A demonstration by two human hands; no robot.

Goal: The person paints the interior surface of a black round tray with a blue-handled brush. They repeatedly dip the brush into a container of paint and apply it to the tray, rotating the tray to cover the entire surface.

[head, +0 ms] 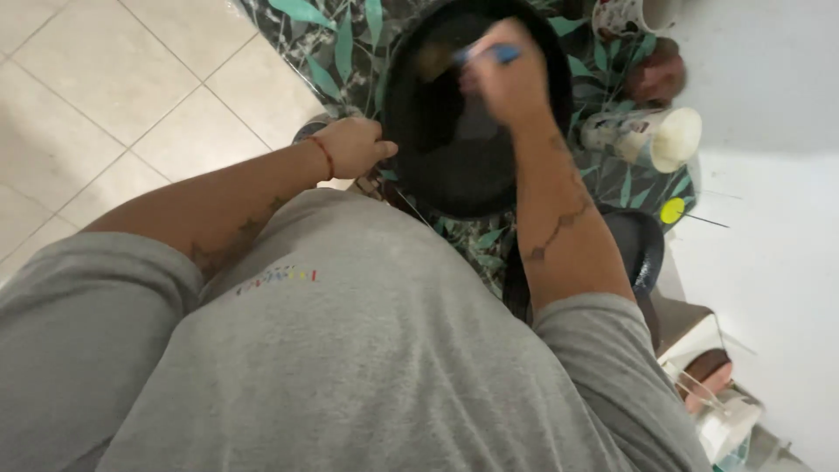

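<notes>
White cylindrical printed container (642,137) lies on its side; patterned tablecloth beneath.

Single head cam looked steeply down over grey shirt (350,350), close; pan (454,131) lay just beyond the fingers (380,150), tiled floor (105,105) left.

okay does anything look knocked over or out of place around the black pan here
One thing: the white cup right of the black pan lies on its side on the leaf-patterned cloth. The right hand is blurred, so its blue-handled tool is unclear.
</notes>
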